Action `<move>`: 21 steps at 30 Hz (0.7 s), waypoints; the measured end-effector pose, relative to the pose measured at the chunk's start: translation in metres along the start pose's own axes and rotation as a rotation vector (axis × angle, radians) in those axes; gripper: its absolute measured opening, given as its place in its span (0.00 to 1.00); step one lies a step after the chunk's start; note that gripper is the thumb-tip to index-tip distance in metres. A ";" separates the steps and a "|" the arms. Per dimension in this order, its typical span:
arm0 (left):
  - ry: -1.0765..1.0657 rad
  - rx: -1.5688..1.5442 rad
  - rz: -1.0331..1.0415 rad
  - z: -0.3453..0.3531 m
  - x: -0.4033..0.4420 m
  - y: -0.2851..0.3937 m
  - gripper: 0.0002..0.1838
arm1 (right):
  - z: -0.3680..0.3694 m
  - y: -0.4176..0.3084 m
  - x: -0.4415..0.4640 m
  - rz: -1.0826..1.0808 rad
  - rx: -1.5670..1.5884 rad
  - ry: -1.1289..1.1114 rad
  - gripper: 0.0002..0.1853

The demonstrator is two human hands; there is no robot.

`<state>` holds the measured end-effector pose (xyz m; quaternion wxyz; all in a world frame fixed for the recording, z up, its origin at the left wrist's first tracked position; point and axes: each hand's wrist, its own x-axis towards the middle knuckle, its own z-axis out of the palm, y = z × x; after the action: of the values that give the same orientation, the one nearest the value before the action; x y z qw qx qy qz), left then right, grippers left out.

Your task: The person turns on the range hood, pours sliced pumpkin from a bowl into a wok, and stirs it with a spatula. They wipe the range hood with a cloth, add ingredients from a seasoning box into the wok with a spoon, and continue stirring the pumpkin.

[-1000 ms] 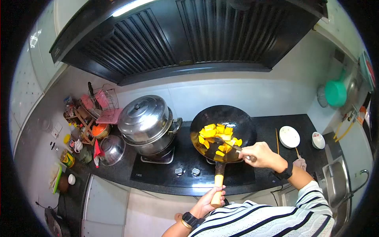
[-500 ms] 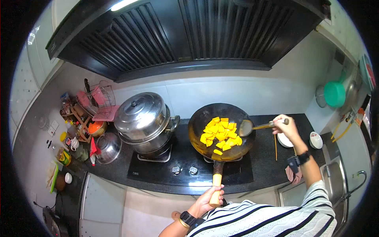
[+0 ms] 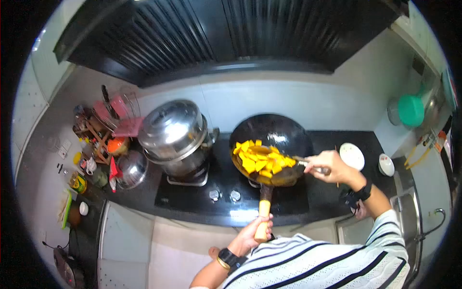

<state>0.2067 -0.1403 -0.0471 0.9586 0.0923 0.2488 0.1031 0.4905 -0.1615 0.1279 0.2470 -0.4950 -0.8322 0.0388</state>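
Note:
A dark wok (image 3: 274,126) sits on the right burner of the gas hob. Yellow-orange chunks that look like pumpkin (image 3: 262,163) are heaped in its near half. My left hand (image 3: 250,234) is closed around the wok's pale wooden handle (image 3: 263,212), which points toward me. With my right hand (image 3: 332,166) I grip the handle of a wok spatula (image 3: 315,167) at the wok's right side. The spatula's blade reaches in among the chunks and is partly hidden by them.
Left of the wok, a lidded steel steamer pot (image 3: 171,130) stands on the other burner. White bowls (image 3: 352,156) are on the right counter, near the sink (image 3: 408,219). A steel bowl (image 3: 132,169) and bottles (image 3: 77,183) crowd the left. The range hood (image 3: 216,38) hangs overhead.
My right hand and the spatula have moved left and toward me, from the wok's right rim into the chunks. The chunks have shifted into the near half. My left hand keeps its grip.

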 end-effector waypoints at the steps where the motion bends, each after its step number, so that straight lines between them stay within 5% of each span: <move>1: -0.010 -0.019 -0.007 -0.003 0.001 -0.001 0.12 | -0.010 -0.008 0.000 -0.050 -0.044 -0.027 0.06; 8: -0.002 -0.034 0.024 0.001 0.000 -0.003 0.14 | -0.003 -0.049 -0.002 -0.186 -0.108 -0.259 0.08; 15: 0.023 -0.042 0.020 0.007 -0.003 -0.002 0.15 | 0.048 0.009 0.003 0.110 -0.115 0.116 0.06; 17: 0.021 -0.038 0.024 0.004 -0.002 -0.003 0.15 | 0.035 0.017 -0.008 0.425 -0.039 0.135 0.05; 21: 0.008 -0.041 0.018 0.005 -0.002 -0.002 0.15 | -0.004 0.038 -0.039 0.457 0.358 0.435 0.04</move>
<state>0.2075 -0.1430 -0.0426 0.9584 0.0745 0.2496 0.1170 0.5373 -0.1755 0.1050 0.4860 -0.6139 -0.6079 0.1319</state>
